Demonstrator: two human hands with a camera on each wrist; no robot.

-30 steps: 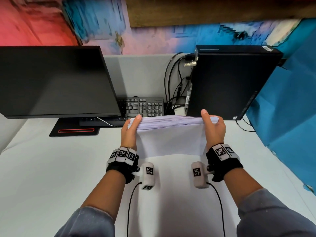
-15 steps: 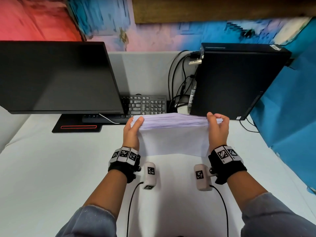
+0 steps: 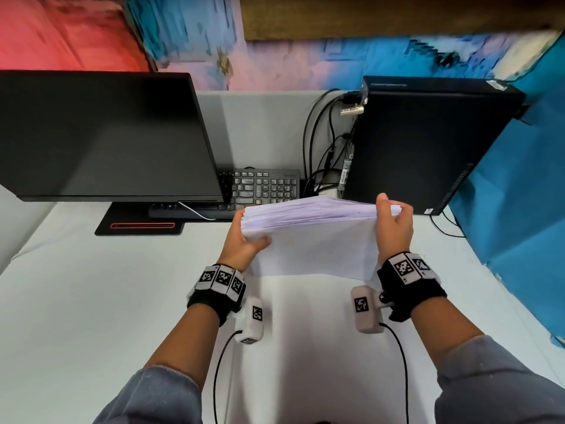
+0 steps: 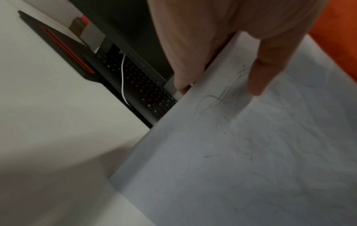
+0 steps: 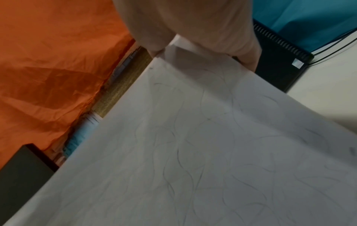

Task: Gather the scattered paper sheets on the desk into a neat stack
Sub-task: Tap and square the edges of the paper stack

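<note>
A thick stack of white paper sheets [image 3: 312, 240] stands on its long edge over the white desk [image 3: 91, 301], held between my two hands. My left hand [image 3: 244, 240] grips the stack's left end, thumb across the near face and fingers behind. My right hand [image 3: 393, 224] grips the right end, thumb over the top edge. The left wrist view shows the near sheet [image 4: 241, 152] with faint pencil scribbles, my left hand [image 4: 222, 73] holding its edge. In the right wrist view the same sheet [image 5: 193, 145] fills the picture below my right hand [image 5: 203, 49].
A black monitor [image 3: 101, 136] stands at the back left over its base [image 3: 140, 224]. A black keyboard [image 3: 263, 188] lies behind the stack. A black computer tower [image 3: 428, 142] with cables [image 3: 318, 142] stands at the back right. Blue cloth [image 3: 519, 209] hangs on the right.
My left hand slid down the stack's left end, its thumb now across the near face. The stack's top edge tilted, its right side a little higher. My right hand keeps its grip.
</note>
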